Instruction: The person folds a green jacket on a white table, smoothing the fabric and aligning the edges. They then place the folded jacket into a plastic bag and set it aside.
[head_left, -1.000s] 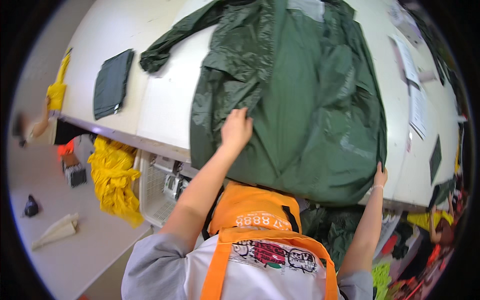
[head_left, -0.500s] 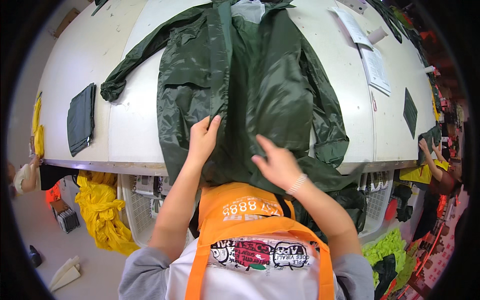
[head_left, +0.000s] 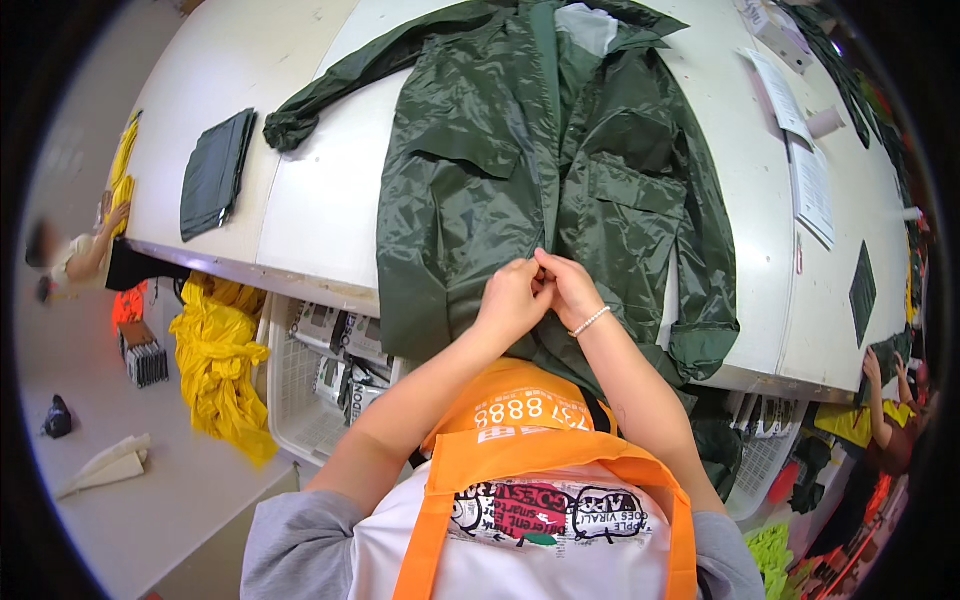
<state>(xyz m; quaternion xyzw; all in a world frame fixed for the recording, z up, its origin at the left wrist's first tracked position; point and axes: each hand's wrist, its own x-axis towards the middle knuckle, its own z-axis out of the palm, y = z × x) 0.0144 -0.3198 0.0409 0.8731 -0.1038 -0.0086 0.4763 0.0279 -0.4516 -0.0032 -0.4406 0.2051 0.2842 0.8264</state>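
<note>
A dark green, shiny raincoat [head_left: 450, 200] lies front up on the white table, its hem hanging over the near edge toward me. Both front panels now lie side by side, with a pocket flap showing on each. At the front opening, low on the coat, my left hand [head_left: 515, 300] and my right hand [head_left: 570, 287] meet, fingertips pinched together on the front edge of the raincoat. The exact bit of cloth or fastener between the fingers is hidden. A beaded bracelet circles my right wrist.
Folded dark green cloth [head_left: 217, 172] lies on the table's left. Paper sheets [head_left: 808, 185] and a white roll [head_left: 826, 122] lie right. Below the edge are a white basket [head_left: 300, 425] of packages and yellow cloth [head_left: 215, 360]. Other people work at both sides.
My right hand has brought the right front panel across to the left one, covering the coat's inside. Both hands have come together. The view has shifted.
</note>
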